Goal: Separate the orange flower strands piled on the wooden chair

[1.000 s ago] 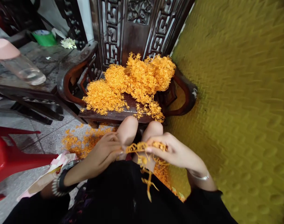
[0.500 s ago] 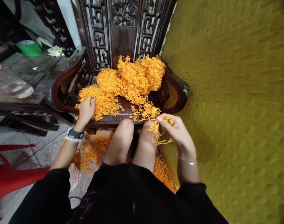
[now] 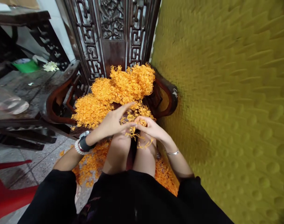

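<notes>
Over my knees my two hands have come together. My right hand (image 3: 150, 127) is closed in a pinch on an orange plastic flower strand (image 3: 135, 132), whose thin stems and small blossoms dangle below the fingers. My left hand (image 3: 112, 120) is open beside it, thumb and forefinger spread apart, the thumb close to the right fingertips. Whether the left thumb touches the strand I cannot tell. Just beyond, a big heap of orange plastic flowers (image 3: 93, 109) covers much of the dark wooden chair seat, with a looser cluster (image 3: 142, 109) at its near right.
The carved wooden chair (image 3: 112, 51) has curved armrests, and a yellow textured wall (image 3: 214, 93) rises close on the right. On the left, a wooden bench bears a green tape roll (image 3: 26, 66) and pale flowers (image 3: 50, 66). More orange pieces (image 3: 90, 165) litter the floor near a red stool (image 3: 13, 199).
My left hand has left the flower heap and moved right, its fingers spreading. My right hand has drawn left over my knees with the strand. The view has shifted slightly.
</notes>
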A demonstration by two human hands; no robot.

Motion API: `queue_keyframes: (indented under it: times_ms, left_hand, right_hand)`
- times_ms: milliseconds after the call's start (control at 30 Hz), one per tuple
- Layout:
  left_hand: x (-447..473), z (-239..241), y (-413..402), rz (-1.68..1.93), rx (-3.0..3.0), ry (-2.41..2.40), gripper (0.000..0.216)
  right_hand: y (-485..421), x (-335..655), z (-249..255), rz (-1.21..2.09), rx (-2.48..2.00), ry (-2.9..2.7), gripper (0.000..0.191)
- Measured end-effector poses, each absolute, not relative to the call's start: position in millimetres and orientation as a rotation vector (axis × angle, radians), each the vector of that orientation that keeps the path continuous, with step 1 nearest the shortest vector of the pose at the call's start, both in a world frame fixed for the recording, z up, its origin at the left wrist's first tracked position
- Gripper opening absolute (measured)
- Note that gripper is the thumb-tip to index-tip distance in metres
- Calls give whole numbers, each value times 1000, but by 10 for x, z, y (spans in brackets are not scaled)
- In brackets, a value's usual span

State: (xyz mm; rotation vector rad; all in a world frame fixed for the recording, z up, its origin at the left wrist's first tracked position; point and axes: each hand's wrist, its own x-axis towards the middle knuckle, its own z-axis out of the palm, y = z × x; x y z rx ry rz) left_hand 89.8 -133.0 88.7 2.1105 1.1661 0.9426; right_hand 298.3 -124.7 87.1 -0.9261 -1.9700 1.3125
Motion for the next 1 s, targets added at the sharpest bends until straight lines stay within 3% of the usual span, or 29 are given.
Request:
queue_keyframes:
  times_ms: [100,233,467,800,1000]
  left_hand:
    - [970,890,-1481,842,2246,1306,30]
    - [782,721,-1404,1128,1976,1561,47]
    - [586,609,-1018,1365,1507,1565,51]
    - [621,526,-725,1330,1496,1544,49]
    - [655,431,-567,1309,1550,1571,50]
  right_hand:
    - [-1281,2946,824,1410,-860,-1961,17]
    - [-1447,2895,806,1637,-806,-1840,34]
    - [-1687,2639,714,1656,-840,-1605,21]
    - [-1721,2591,644,1541,-1007,-1465,21]
    - [-1686,2509,598,1647,-1117,-1213,16]
